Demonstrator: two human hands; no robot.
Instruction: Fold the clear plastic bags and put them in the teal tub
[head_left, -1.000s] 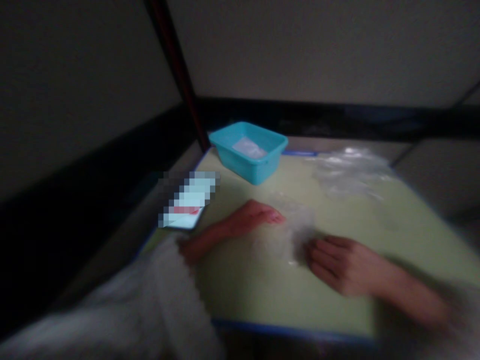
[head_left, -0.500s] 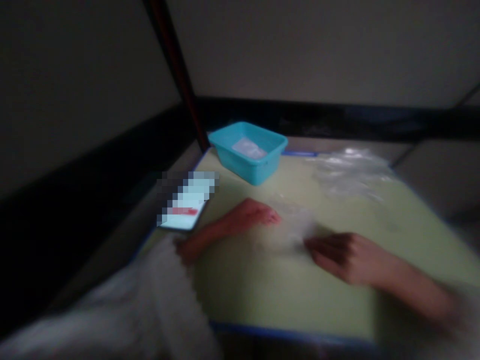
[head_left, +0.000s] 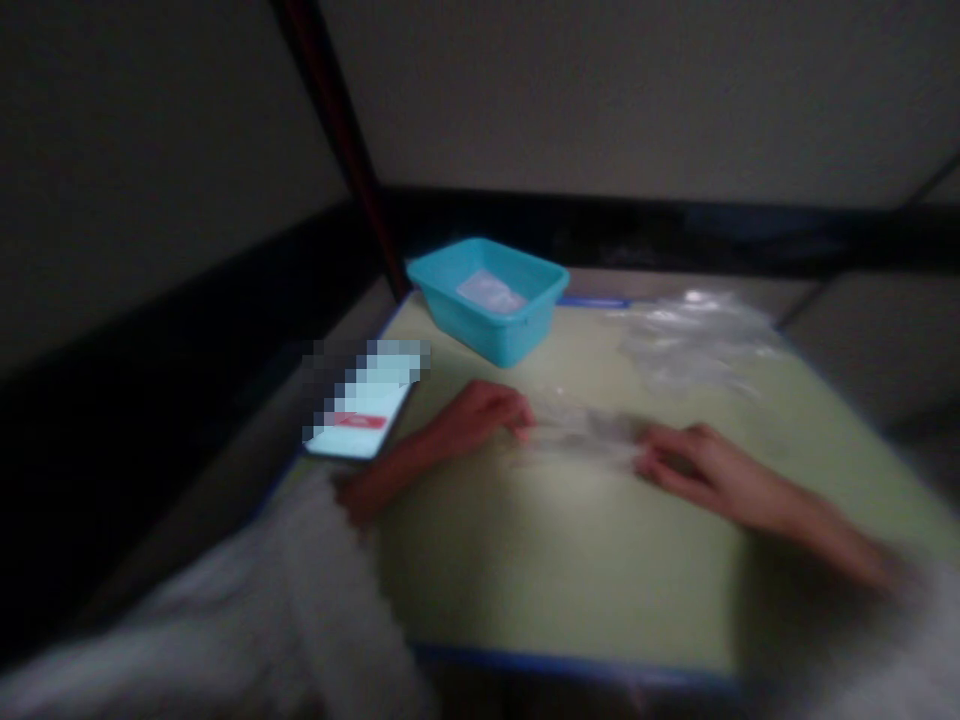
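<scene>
A thin clear plastic bag (head_left: 581,432) lies stretched between my two hands on the pale green table (head_left: 540,560). My left hand (head_left: 484,410) has its fingers curled on the bag's left end. On the bag's right end my right hand (head_left: 694,465) pinches the plastic. The picture is dim and blurred, so the bag's edges are hard to make out.
A turquoise tub (head_left: 487,295) with something pale inside stands at the table's far left. A heap of clear plastic bags (head_left: 694,335) lies at the far right. A phone with a lit screen (head_left: 364,400) rests at the left edge. Walls close in behind and to the left.
My hands have moved apart and a little away from me, and the crumpled bag between them is now drawn out flat and long.
</scene>
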